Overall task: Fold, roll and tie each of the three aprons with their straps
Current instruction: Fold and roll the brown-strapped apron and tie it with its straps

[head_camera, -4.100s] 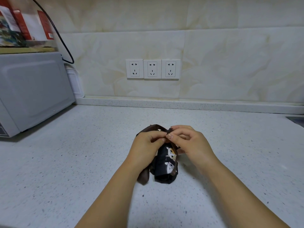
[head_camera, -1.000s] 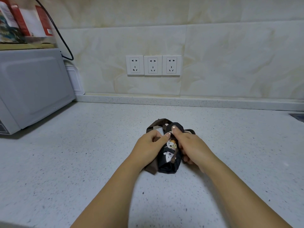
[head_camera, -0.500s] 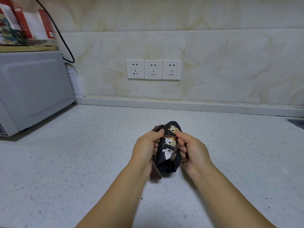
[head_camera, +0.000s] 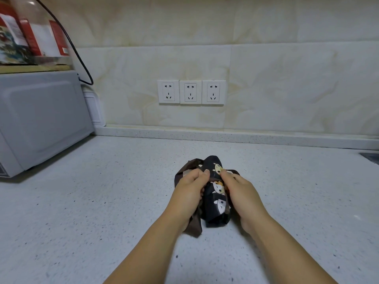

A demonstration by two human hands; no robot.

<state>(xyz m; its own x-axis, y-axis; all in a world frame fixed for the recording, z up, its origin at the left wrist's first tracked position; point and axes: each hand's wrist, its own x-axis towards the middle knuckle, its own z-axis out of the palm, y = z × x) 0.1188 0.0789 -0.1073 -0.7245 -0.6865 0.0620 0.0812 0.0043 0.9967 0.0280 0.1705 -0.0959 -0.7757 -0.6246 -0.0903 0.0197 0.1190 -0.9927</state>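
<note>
— Tight enough?
— Your left hand (head_camera: 189, 191) and right hand (head_camera: 241, 191) both pinch the brown fabric strap (head_camera: 195, 227) across the rolled black animal-print apron (head_camera: 217, 201) on the speckled white countertop (head_camera: 102, 201); pull evenly outward.

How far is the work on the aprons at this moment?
Done: one apron is rolled up on the counter. In hand: the left hand and right hand pinch its brown strap over the roll. Left: finishing the knot; other aprons are not in view.

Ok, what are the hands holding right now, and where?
The rolled apron: the left hand and right hand pinch its strap across the roll's upper part, one from each side.
</note>
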